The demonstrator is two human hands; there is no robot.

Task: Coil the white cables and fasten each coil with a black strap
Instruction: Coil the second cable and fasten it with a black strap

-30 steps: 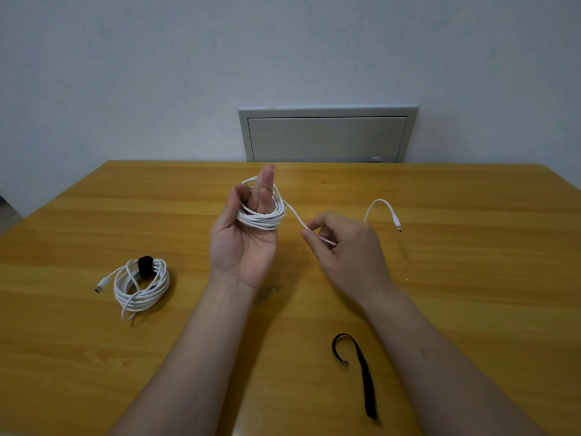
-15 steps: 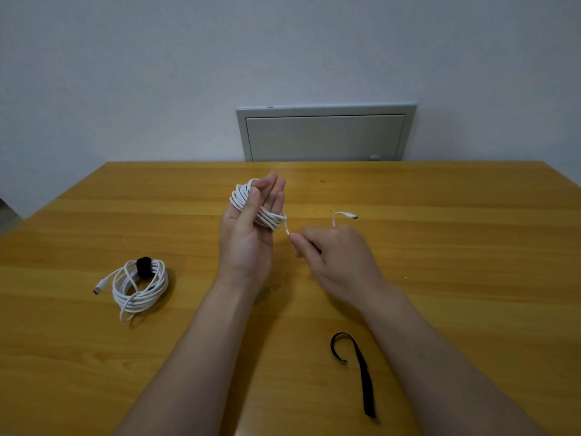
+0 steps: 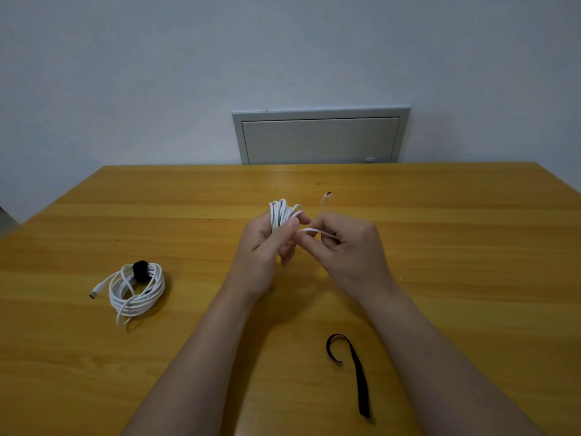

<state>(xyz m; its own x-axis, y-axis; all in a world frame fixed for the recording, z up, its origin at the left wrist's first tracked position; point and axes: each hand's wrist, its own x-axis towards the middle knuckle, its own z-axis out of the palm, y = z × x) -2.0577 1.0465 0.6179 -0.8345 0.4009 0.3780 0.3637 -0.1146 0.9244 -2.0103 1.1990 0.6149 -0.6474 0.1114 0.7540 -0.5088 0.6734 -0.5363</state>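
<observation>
Left hand: the left hand [image 3: 267, 243] grips the second cable coil [image 3: 281, 212]. Its fingers and thumb are curled round the bunched loops, and it is held above the middle of the bench [image 3: 471, 231].
Right hand: the right hand [image 3: 349, 247] pinches the short tail of the same white cable just right of the coil, its fingertips meeting those of the left hand.
Plug end: the plug end [image 3: 328, 194] sticks up on the far side of the right hand, clear of the bench.
Change: a second ago the left hand stood upright and open with the loops round its fingers, and a long run of slack trailed off to the right. Now that slack is wound in, the left hand has closed over the loops, and only a short tail is left.
Meaning: the winding of this cable looks all but done; what remains is likely to settle the tail and bind the coil.
Finished coil: the finished coil [image 3: 136, 292] lies on the left of the bench where it lay before, with a fastened strap [image 3: 140, 271] round its far side.
Loose black strap: the loose black strap [image 3: 358, 372] lies flat at near right with one end curled, well apart from both hands.
Risk: one hand must let go to fetch that strap, and the loops may spring open unless the left hand holds them tight.
</observation>
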